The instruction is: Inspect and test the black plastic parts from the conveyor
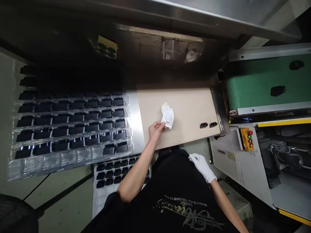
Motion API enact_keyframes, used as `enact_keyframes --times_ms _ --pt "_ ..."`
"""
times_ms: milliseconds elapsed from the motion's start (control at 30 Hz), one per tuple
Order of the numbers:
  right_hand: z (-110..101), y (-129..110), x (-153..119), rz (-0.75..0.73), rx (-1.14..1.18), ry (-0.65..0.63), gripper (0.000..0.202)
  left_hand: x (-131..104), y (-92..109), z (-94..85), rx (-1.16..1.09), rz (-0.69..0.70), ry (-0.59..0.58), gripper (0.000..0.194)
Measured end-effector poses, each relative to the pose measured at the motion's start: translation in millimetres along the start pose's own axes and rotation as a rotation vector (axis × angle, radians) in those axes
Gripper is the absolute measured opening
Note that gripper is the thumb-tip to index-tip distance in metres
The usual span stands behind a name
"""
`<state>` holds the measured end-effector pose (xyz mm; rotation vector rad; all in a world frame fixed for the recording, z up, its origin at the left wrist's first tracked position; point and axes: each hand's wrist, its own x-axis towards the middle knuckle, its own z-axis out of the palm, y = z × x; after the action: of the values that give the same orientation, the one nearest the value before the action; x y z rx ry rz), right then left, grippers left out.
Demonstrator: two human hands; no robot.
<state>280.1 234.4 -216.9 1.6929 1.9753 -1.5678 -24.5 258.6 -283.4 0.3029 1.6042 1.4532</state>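
My bare left hand (156,130) is over the tan work surface (191,100), pinching the cuff of a white glove (167,115). The glove's finger end points away from me. Against my dark shirt, below the surface's front edge, rests my right hand (202,165), which wears a white glove. Its fingers are stretched out and nothing shows in them. On the right part of the surface lie two small black parts, one (203,125) beside the other (213,124).
A clear tray (73,157) of black parts is at the left, with another tray (114,171) lower down. At the right are a green conveyor belt (255,87) carrying black pieces and a yellow button box (247,139). A metal edge (170,9) overhangs the back.
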Motion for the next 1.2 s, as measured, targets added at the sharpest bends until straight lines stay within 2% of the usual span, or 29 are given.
enact_keyframes --times_ms 100,167,267,367,533,667,700,767,867,1067,1200 --pt "4 -35 26 -0.052 -0.116 -0.052 0.047 -46 -32 -7.1 -0.165 -0.118 0.056 0.064" --pt "11 -65 51 -0.095 -0.315 -0.050 0.046 -64 -45 -10.0 -0.234 -0.170 0.092 0.062" --pt "27 -108 87 -0.208 -0.644 -0.019 0.042 -71 -53 -14.6 -0.279 -0.205 0.128 0.062" --pt "42 -136 109 -0.295 -0.782 -0.035 0.040 -68 -56 -18.4 -0.257 -0.198 0.155 0.058" --pt "50 -145 117 -0.259 -0.833 -0.105 0.032 -65 -54 -23.5 -0.091 -0.139 0.278 0.031" --pt "47 -144 112 -0.229 -0.832 -0.069 0.033 -82 -41 -25.5 0.092 -0.032 0.391 0.025" --pt "47 -145 110 -0.226 -0.829 -0.064 0.034 -88 -36 -24.9 0.150 0.011 0.369 0.023" --pt "46 -151 108 -0.224 -0.823 -0.064 0.034 -98 -27 -22.5 0.290 0.052 0.233 0.015" --pt "43 -164 107 -0.261 -0.843 -0.093 0.035 -99 -14 -18.6 0.409 -0.081 -0.017 0.010" --pt "35 -176 101 -0.454 -1.019 -0.212 0.035 -54 -7 -22.5 0.125 -0.357 -0.211 0.015" --pt "29 -167 95 -0.635 -1.096 -0.280 0.030 -25 -10 -23.5 -0.186 -0.500 -0.197 0.029"
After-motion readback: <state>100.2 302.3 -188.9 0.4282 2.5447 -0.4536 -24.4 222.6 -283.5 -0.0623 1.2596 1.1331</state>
